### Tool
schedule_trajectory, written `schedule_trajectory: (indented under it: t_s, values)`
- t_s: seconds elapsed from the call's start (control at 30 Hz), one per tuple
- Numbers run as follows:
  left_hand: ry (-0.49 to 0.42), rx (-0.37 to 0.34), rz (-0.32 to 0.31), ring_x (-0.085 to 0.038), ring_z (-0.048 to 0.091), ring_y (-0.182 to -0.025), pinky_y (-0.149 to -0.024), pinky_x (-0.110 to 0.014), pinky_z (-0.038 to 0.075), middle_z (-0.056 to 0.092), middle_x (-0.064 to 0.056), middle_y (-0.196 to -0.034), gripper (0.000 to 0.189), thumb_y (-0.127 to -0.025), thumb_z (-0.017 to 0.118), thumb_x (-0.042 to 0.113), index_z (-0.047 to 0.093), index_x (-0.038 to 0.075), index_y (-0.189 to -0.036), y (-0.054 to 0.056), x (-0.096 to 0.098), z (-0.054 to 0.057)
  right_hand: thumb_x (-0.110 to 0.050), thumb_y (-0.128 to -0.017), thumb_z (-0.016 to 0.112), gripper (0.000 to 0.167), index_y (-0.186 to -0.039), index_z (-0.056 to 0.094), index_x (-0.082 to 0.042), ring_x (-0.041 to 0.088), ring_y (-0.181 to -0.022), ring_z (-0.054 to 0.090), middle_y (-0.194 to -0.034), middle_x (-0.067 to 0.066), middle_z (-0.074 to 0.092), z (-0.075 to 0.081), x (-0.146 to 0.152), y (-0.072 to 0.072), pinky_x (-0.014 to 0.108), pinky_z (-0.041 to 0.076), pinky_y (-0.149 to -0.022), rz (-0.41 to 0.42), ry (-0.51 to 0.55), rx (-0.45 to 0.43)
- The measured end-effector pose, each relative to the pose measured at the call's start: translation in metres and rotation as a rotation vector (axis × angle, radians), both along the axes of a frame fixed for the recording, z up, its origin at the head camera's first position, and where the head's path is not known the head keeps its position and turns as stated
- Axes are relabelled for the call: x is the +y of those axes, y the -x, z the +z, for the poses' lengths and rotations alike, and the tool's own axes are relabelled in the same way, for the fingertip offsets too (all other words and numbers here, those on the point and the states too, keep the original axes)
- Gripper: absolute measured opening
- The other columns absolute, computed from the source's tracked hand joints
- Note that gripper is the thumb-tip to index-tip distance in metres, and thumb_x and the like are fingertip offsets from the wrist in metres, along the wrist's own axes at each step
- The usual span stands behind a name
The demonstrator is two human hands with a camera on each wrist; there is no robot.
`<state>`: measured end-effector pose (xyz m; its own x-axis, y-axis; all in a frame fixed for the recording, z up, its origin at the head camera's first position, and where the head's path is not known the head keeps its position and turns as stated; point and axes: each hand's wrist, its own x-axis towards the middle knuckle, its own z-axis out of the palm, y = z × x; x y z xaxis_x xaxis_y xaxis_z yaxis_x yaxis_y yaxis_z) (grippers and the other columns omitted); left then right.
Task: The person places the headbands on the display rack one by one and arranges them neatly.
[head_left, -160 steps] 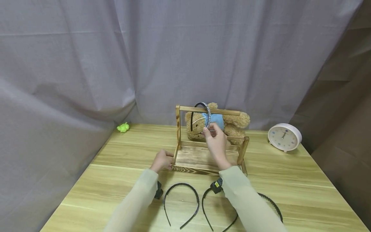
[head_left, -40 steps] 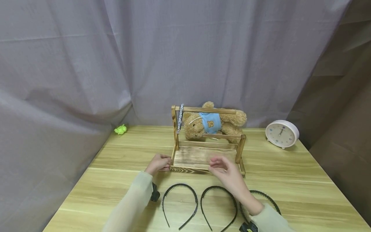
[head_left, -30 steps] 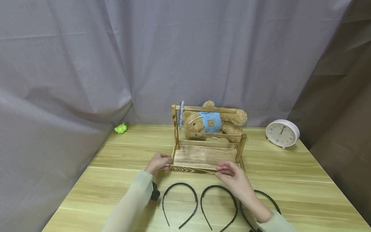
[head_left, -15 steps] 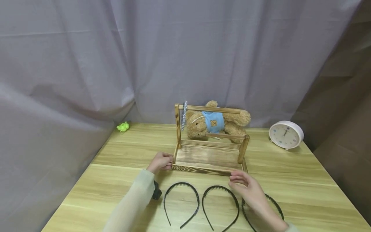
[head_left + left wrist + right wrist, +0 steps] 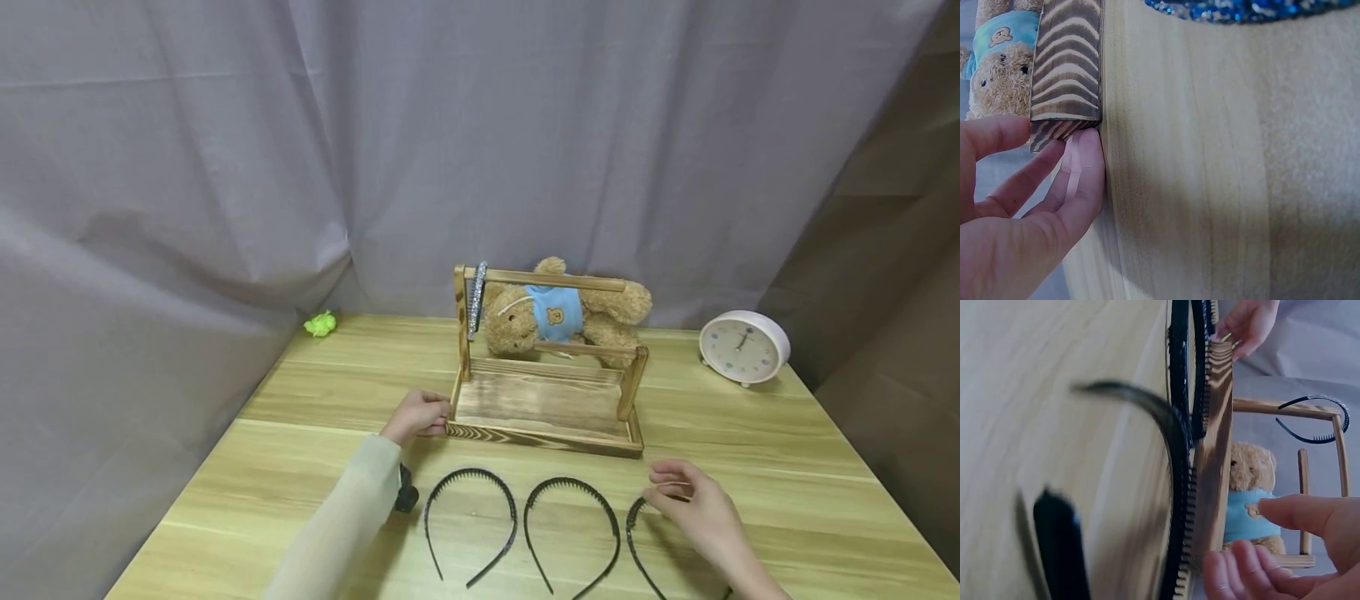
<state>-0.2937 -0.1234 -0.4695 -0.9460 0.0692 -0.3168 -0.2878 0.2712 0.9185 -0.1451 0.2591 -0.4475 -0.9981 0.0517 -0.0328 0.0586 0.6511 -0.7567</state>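
Observation:
In the head view a wooden stand [image 5: 543, 440] with a tray base and two bars sits mid-table. My left hand [image 5: 416, 417] grips its front left corner, fingers bent against the wood [image 5: 1066, 75] in the left wrist view. A glittery headband [image 5: 477, 302] hangs on the upper bar near its left post. Over the top of the right black toothed headband [image 5: 629, 525] hovers my right hand [image 5: 697, 510], thumb and fingers apart in the right wrist view. That hand partly hides the headband. The middle headband [image 5: 564, 482] and left headband [image 5: 470, 472] lie flat in front of the stand.
Behind the stand a teddy bear [image 5: 558, 312] in a blue shirt lies on its side. A white clock [image 5: 744, 348] stands at the back right. A small bright green object [image 5: 320, 324] lies at the back left. Grey curtain [image 5: 480, 150] closes off the back.
Over five seconds ago my right hand held the glittery headband by the upper bar; now it hangs there, released. The right hand moved down and right to the right headband. My left hand stayed put.

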Motion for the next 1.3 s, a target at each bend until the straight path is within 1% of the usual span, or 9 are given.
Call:
schedule_trajectory:
  t_s: [0.13,0.3,0.5,0.63,0.77,0.9,1.0,1.1,1.3]
  values:
    - [0.002,0.006,0.003,-0.010,0.058,-0.068,-0.068,-0.024,0.061,0.061,-0.006,-0.083,0.038,-0.094,0.056,0.009,0.057,-0.011,-0.126,0.000,0.000,0.001,-0.026,-0.089,0.071,0.052,-0.128,0.053,0.003,0.029,-0.103,0.063,-0.120,0.019,0.064,0.003,0.009,-0.002,0.029,0.056,-0.076,0.002,-0.100,-0.048]
    - [-0.002,0.007,0.005,-0.010,0.059,-0.070,-0.070,-0.025,0.061,0.062,-0.007,-0.084,0.038,-0.093,0.056,0.008,0.058,-0.012,-0.126,0.000,0.000,0.001,-0.032,-0.088,0.071,0.068,-0.134,0.042,0.009,0.038,-0.109,0.057,-0.125,0.027,0.055,0.007,0.022,-0.005,0.046,0.055,-0.081,0.033,-0.183,-0.110]
    - [-0.009,0.029,-0.033,-0.012,0.062,-0.072,-0.070,-0.027,0.062,0.065,-0.009,-0.085,0.039,-0.091,0.057,0.009,0.058,-0.013,-0.123,0.001,-0.001,-0.001,-0.042,-0.088,0.069,0.084,-0.135,0.031,0.017,0.051,-0.111,0.051,-0.125,0.038,0.044,0.007,0.044,-0.011,0.057,0.052,-0.082,0.077,-0.284,-0.173]
    - [-0.006,0.032,-0.039,-0.012,0.062,-0.071,-0.069,-0.026,0.062,0.064,-0.007,-0.083,0.039,-0.091,0.057,0.010,0.058,-0.013,-0.124,0.002,-0.001,-0.001,-0.045,-0.085,0.071,0.088,-0.131,0.031,0.019,0.049,-0.105,0.054,-0.119,0.039,0.044,0.001,0.057,-0.015,0.056,0.052,-0.079,0.105,-0.331,-0.235]
    - [0.004,0.008,-0.010,-0.011,0.059,-0.071,-0.071,-0.026,0.061,0.062,-0.006,-0.083,0.039,-0.093,0.056,0.009,0.058,-0.011,-0.126,0.002,0.000,0.001,-0.042,-0.082,0.075,0.086,-0.129,0.034,0.017,0.038,-0.094,0.056,-0.113,0.035,0.045,-0.006,0.064,-0.016,0.051,0.053,-0.074,0.120,-0.349,-0.309]
    - [0.010,0.005,0.002,-0.010,0.058,-0.070,-0.071,-0.026,0.062,0.063,-0.007,-0.085,0.039,-0.094,0.055,0.009,0.057,-0.011,-0.127,0.001,0.001,0.000,-0.025,-0.080,0.074,0.070,-0.124,0.037,0.015,0.030,-0.083,0.052,-0.106,0.031,0.044,-0.012,0.067,-0.014,0.042,0.052,-0.067,0.131,-0.334,-0.359]
    - [0.014,0.010,-0.005,-0.011,0.059,-0.071,-0.072,-0.028,0.062,0.064,-0.009,-0.087,0.039,-0.094,0.056,0.009,0.057,-0.011,-0.127,0.000,0.001,0.001,-0.016,-0.076,0.073,0.061,-0.119,0.041,0.014,0.029,-0.081,0.050,-0.103,0.028,0.044,-0.014,0.069,-0.014,0.042,0.051,-0.067,0.146,-0.324,-0.342]
    - [0.017,0.013,-0.012,-0.012,0.059,-0.072,-0.072,-0.028,0.062,0.063,-0.009,-0.087,0.040,-0.093,0.056,0.010,0.056,-0.011,-0.127,0.001,0.001,0.002,-0.011,-0.075,0.072,0.054,-0.115,0.045,0.015,0.027,-0.083,0.050,-0.099,0.023,0.045,-0.014,0.072,-0.012,0.040,0.051,-0.070,0.157,-0.268,-0.334]
    - [0.011,0.013,-0.005,-0.011,0.057,-0.069,-0.070,-0.027,0.062,0.060,-0.005,-0.082,0.040,-0.092,0.056,0.008,0.056,-0.011,-0.127,0.002,0.002,0.001,-0.003,-0.088,0.056,0.031,-0.109,0.045,0.016,0.020,-0.082,0.052,-0.090,0.010,0.049,-0.011,0.083,-0.009,0.030,0.053,-0.067,0.243,0.160,-0.465]
